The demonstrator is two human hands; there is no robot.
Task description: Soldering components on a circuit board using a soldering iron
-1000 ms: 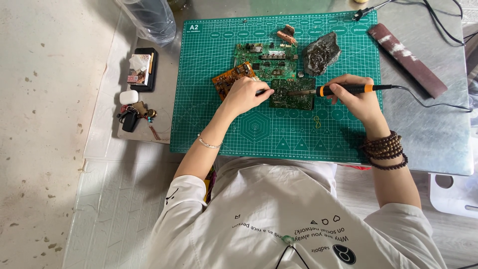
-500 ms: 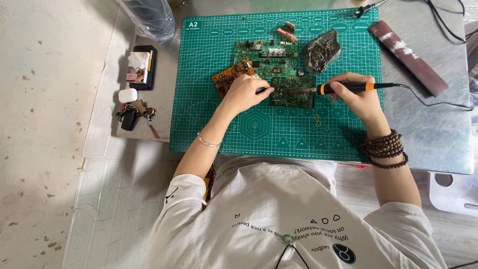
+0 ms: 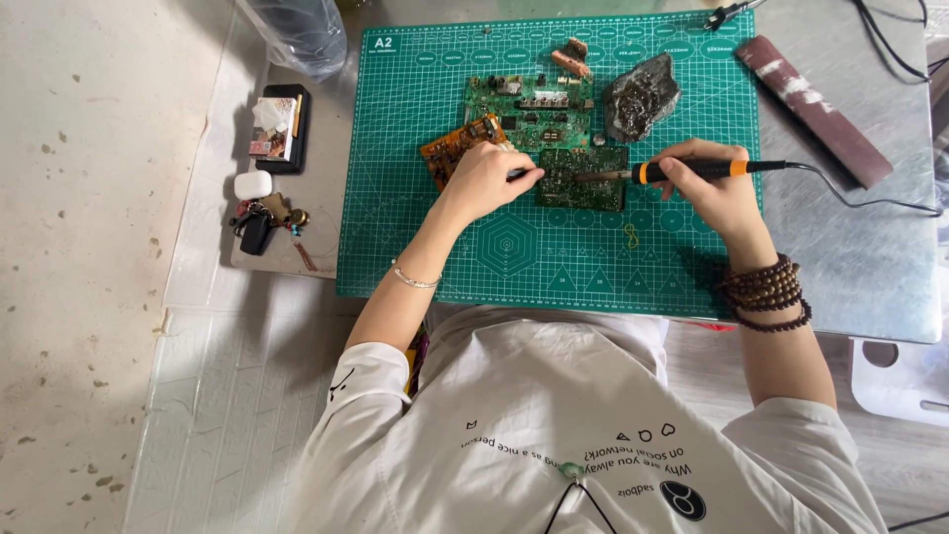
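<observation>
Here, right hand [image 3: 714, 188] clenched around soldering iron [image 3: 692, 169], tip on small green circuit board [image 3: 583, 179]; left hand [image 3: 486, 176] at its 9 o'clock pinches a thin tool. Orange board [image 3: 457, 150] at 10 o'clock, on green cutting mat [image 3: 554, 257].

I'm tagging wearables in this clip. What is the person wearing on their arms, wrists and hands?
Both hands are bare, no gloves. The left hand has a thin silver bracelet on its wrist. The right hand has dark brown bead bracelets wrapped in several loops around its wrist. White loose sleeves end near the elbows, leaving the forearms uncovered.
</observation>
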